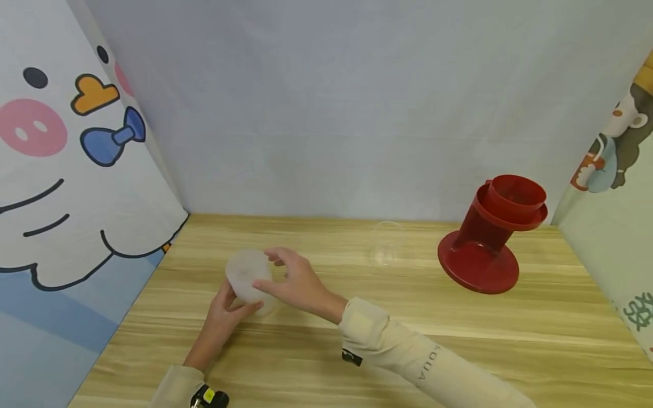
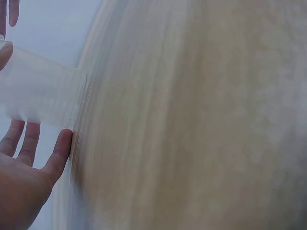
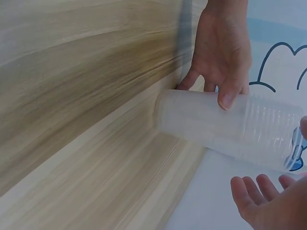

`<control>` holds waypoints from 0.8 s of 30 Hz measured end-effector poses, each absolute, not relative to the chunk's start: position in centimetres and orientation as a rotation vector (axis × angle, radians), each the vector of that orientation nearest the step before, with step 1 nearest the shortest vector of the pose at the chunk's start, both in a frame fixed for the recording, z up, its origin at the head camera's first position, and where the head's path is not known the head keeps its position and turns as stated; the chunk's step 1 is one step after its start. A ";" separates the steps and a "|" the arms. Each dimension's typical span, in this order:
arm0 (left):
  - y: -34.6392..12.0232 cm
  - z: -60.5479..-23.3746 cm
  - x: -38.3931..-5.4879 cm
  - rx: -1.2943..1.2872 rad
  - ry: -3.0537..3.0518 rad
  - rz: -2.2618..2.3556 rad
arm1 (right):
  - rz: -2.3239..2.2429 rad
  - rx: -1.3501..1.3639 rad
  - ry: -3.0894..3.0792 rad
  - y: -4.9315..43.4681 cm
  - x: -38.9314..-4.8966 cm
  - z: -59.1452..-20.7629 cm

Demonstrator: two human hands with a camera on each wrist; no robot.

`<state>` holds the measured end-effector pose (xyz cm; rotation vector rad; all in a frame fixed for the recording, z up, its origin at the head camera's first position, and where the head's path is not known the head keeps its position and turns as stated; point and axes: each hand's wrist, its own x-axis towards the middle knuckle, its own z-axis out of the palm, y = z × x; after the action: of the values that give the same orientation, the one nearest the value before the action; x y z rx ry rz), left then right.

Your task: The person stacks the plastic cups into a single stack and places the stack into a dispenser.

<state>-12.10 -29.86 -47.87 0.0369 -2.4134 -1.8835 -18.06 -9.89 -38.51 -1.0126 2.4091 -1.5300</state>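
Observation:
A stack of translucent plastic cups (image 1: 248,272) stands on the wooden table at the left in the head view. In the right wrist view its closely nested rims show as ridges (image 3: 271,124) at the top end. My left hand (image 1: 223,317) holds the stack low down, thumb on one side and fingers on the other. Around the top rim my right hand (image 1: 298,281) is spread, its thumb at the rim. Its fingers (image 3: 254,191) stand apart from the cups in the right wrist view.
A single clear cup (image 1: 386,252) stands near the table's back edge. Right of it is a red plastic stand (image 1: 479,266) with a round base and a red cup-shaped top (image 1: 517,190). A pale curtain (image 1: 331,113) hangs behind the wooden table (image 1: 408,351).

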 end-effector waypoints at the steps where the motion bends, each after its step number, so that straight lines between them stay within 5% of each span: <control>1: -29.8 -47.9 -12.1 0.045 -2.413 -1.889 | -1.538 -1.012 2.410 -9.7 -18.0 -38.5; 24: -29.9 -47.9 -12.1 0.049 -2.402 -1.865 | -1.744 -0.934 2.537 -3.3 -18.0 -38.6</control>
<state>-12.08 -29.90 -47.93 0.0493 -2.4022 -1.8652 -17.99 -3.30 -38.60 -0.9343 2.5372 -1.7435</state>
